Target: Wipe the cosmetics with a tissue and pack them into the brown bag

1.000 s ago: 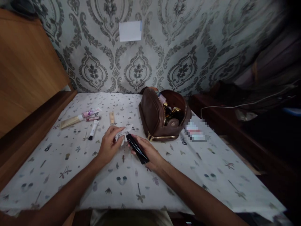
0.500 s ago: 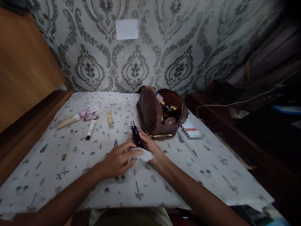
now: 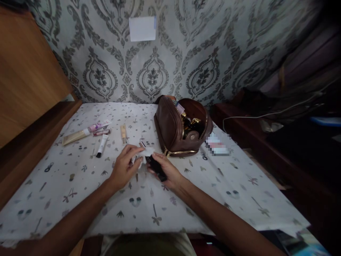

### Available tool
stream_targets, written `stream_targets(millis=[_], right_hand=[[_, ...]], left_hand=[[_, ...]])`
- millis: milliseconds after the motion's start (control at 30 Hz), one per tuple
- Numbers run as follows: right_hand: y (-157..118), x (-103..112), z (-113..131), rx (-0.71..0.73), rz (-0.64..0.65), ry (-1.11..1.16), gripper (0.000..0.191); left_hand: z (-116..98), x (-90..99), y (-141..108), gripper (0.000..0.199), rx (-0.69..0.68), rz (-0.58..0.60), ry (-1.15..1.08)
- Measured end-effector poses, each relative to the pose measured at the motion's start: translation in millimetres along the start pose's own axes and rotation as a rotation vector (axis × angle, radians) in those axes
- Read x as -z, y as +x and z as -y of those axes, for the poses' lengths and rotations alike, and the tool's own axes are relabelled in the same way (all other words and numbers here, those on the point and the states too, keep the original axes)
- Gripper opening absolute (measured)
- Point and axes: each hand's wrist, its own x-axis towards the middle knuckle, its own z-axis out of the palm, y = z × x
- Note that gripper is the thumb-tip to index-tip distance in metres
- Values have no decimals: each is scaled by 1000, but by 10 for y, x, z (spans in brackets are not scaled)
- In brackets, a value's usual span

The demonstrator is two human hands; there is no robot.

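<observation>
Tablecloth (image 3: 138, 218) beneath tissue (image 3: 147, 152), patterned wall (image 3: 170, 67) behind

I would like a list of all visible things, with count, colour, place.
object: 1, black, in right hand
tissue: 1, white, in left hand
bag: 1, brown, on cloth
contents: several, gold-black, in bag
long tube: 1, beige, cloth's left
floral tube: 1, pink, beside long tube
slim tube: 1, reddish, beside floral tube
capped tube: 1, white, near slim tube
short tube: 1, yellowish, beyond left hand
blurred item: 1, pale, beside bag
card: 1, white, on wall
cable: 1, white, right side
cloth: 1, patterned white, under bag
panel: 1, brown, far left
left hand: 1, bare, centre
right hand: 1, bare, centre
</observation>
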Motion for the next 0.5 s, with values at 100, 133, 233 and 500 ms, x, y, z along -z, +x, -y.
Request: stream_targets(millis=[100, 133, 233, 500], right_hand=[[-30, -29, 39, -29, 40, 15, 40], [-44, -34, 53, -36, 45, 22, 40], [-82, -34, 94, -77, 91, 14, 39], [-154, -7, 247, -144, 205, -164, 47]], left_hand=[[25, 39, 37, 31, 225, -66, -92], [32, 55, 46, 36, 319, -70, -158], [37, 106, 66, 54, 615, -57, -451], [-81, 135, 133, 33, 907, -76, -1018]])
